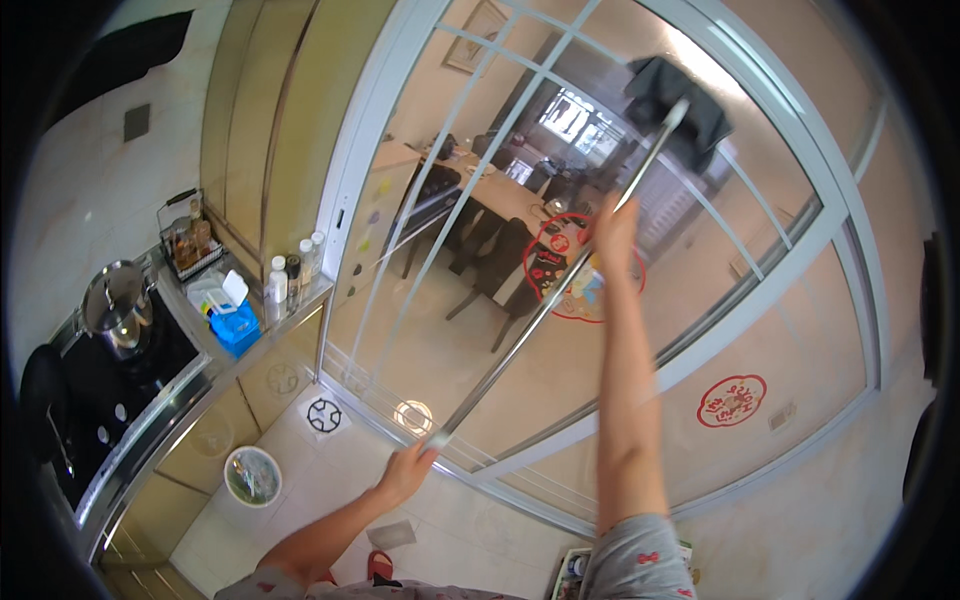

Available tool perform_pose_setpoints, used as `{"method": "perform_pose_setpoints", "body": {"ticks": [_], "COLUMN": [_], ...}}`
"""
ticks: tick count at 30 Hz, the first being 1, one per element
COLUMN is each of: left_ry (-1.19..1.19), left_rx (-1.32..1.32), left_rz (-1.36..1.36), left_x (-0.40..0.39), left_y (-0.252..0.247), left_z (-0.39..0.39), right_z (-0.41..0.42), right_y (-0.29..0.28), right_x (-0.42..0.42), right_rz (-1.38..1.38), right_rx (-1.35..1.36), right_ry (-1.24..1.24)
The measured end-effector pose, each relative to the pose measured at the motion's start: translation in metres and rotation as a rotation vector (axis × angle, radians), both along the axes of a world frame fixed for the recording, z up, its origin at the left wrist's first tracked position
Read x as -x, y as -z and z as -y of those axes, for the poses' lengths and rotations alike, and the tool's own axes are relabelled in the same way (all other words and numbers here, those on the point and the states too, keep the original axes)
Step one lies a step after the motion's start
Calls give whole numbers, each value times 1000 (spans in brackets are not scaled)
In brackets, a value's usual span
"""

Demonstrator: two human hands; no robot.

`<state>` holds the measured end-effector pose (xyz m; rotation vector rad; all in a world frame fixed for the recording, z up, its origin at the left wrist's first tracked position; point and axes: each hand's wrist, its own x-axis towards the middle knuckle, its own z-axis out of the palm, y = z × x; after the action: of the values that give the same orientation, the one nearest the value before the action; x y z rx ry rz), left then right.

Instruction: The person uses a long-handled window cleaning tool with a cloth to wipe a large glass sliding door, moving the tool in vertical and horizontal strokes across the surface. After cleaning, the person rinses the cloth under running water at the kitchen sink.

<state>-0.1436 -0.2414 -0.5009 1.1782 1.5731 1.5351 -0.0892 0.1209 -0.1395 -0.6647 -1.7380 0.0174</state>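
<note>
A long metal pole (517, 345) runs slantwise in front of a glass sliding door (450, 330). My left hand (405, 469) grips its lower end. Farther up, my right hand (616, 234) is closed around the shaft with the arm stretched out. A dark grey cloth mop head (679, 112) hangs at the pole's top end, over the upper part of the glass; the picture does not settle how firmly it presses there. Behind my right hand, a red-rimmed sticker (551, 300) shows on the pane.
Left, a counter carries a steel pot (116, 304) on a black cooktop (150, 390), a blue wipes pack (234, 326), several seasoning bottles (277, 279) and a wire rack (187, 244). A lined bin (253, 478) stands on the tiles. Beyond the glass are a dining table (502, 187) and chairs.
</note>
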Motion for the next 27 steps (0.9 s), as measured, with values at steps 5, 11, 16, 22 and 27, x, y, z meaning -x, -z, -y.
{"method": "perform_pose_setpoints", "body": {"ticks": [5, 11, 16, 22, 27], "left_ry": [-41, -99, -36, -132, -169], "left_rx": [-72, 153, 331, 842, 432], "left_rz": [45, 84, -340, 176, -152], "left_x": [33, 21, -21, -37, 0], "left_y": [-16, 94, 271, 225, 228], "left_z": [-65, 21, 207, 326, 279], "right_z": [45, 91, 172, 225, 193], "right_y": [-83, 76, 319, 473, 378], "right_x": [48, 87, 91, 106, 122], "right_rz": [-2, -92, 15, 251, 79], "right_rx": [334, 482, 835, 1178, 890], "right_ry": [-188, -358, -352, -191, -358]}}
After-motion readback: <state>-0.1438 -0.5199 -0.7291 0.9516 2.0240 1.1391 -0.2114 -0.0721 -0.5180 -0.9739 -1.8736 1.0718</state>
